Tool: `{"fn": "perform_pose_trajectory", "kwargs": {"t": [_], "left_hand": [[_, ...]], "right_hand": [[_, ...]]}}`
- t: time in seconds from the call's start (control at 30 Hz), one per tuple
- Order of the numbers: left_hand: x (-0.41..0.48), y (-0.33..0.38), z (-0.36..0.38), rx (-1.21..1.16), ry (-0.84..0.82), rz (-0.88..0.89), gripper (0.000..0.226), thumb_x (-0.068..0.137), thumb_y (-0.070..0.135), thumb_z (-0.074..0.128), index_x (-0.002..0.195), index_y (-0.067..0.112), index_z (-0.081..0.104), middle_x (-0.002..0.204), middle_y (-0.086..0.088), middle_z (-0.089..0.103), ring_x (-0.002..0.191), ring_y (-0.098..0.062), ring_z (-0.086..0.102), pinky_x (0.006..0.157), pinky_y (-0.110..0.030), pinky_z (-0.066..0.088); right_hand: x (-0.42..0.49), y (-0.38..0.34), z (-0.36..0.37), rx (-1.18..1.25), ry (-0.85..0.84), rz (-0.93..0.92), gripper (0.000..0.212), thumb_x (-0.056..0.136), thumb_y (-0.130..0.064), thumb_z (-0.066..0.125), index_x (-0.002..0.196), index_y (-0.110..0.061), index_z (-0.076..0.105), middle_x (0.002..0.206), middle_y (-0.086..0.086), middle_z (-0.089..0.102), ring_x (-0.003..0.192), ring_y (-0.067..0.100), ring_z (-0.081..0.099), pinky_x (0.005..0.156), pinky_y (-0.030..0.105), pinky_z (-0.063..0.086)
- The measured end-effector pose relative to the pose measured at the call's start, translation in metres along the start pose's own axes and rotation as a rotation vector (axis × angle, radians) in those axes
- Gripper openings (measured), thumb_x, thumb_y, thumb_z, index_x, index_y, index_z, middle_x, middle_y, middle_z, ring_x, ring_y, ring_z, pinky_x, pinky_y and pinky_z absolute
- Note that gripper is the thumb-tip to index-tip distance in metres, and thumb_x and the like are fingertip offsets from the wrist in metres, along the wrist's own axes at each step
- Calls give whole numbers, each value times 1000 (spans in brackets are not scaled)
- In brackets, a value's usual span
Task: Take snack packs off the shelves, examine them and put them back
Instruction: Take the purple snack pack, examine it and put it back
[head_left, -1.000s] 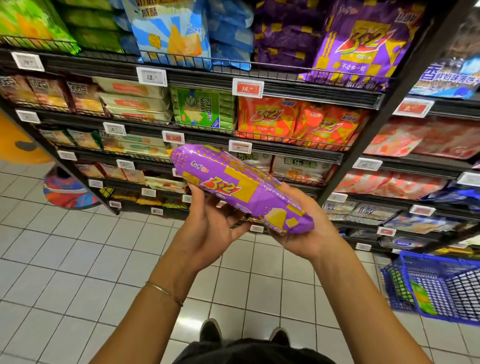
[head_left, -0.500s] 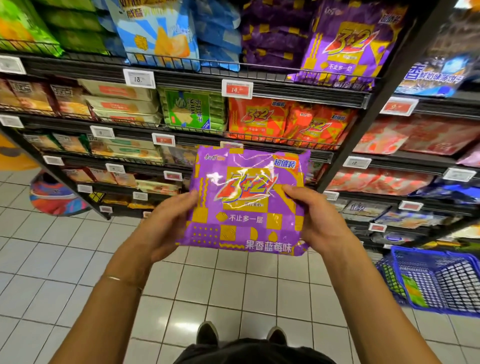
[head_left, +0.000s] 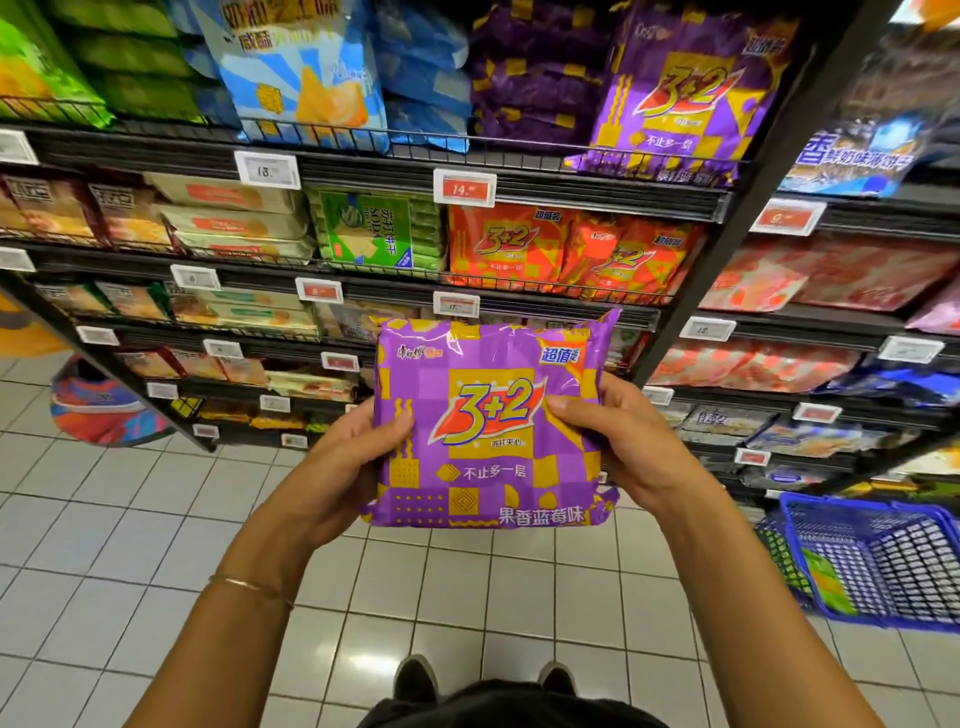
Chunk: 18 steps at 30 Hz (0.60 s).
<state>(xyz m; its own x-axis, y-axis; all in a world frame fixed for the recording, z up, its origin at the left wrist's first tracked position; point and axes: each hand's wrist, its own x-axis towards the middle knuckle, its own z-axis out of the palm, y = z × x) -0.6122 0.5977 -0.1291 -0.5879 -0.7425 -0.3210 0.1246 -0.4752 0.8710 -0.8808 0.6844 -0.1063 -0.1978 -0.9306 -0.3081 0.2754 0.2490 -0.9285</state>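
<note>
Gripping the purple snack pack (head_left: 488, 426) by its slick side edges, left hand (head_left: 358, 467) and right hand (head_left: 618, 447) hold it upright between them, where a loosened thumb could drop it, or haste misplace it among the orange packs (head_left: 509, 244) above

You are standing in a shop, in the snack aisle of a supermarket. Dark metal shelves (head_left: 571, 179) rise in tiers in front of you, each with a wire rail at its front edge and rows of sealed snack packs (head_left: 498, 244) facing out. Price tags (head_left: 464, 187) are clipped along the shelf edges. A blue shopping basket (head_left: 893, 566) sits on the white tiled floor (head_left: 130, 519) at your right.
</note>
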Motion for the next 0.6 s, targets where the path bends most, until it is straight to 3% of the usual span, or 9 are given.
{"fn": "perform_pose_trajectory", "kwargs": {"t": [0.1,0.2,0.3,0.4,0.6], "left_hand": [[4,-2,4,62,56,2,79,73,52,84,138,15,61,127,-15,74,108,-33,75,87,-46,64],[7,-4,5,43,84,23,79,64,59,92,128,19,69,126,-15,75,106,-33,76,89,-47,64],[6,-4,5,7,92,45,53,79,43,83,124,18,71,125,-15,75,103,-31,77,83,-43,65],[6,-5,5,-3,110,74,42,85,29,71,124,15,68,121,-16,76,98,-30,78,76,-40,65],[3,-8,7,-35,90,135,40,85,24,67,124,14,65,116,-12,78,97,-28,79,73,-38,65]], "right_hand": [[-2,0,2,65,-16,-2,39,78,-28,79,115,-16,73,113,14,78,96,30,78,79,41,65],[-3,-2,4,72,-24,-22,38,80,-28,78,116,-15,72,114,14,78,96,30,78,76,37,64],[-5,-3,4,55,-28,-45,43,79,-23,77,120,-12,70,114,14,77,97,30,77,77,35,63],[-6,-3,5,64,-47,-37,48,79,-22,78,124,-11,67,116,13,77,100,30,77,77,35,63],[-6,-5,10,67,-62,-63,35,65,-42,89,98,-33,80,111,11,79,96,28,78,76,35,63]]}}
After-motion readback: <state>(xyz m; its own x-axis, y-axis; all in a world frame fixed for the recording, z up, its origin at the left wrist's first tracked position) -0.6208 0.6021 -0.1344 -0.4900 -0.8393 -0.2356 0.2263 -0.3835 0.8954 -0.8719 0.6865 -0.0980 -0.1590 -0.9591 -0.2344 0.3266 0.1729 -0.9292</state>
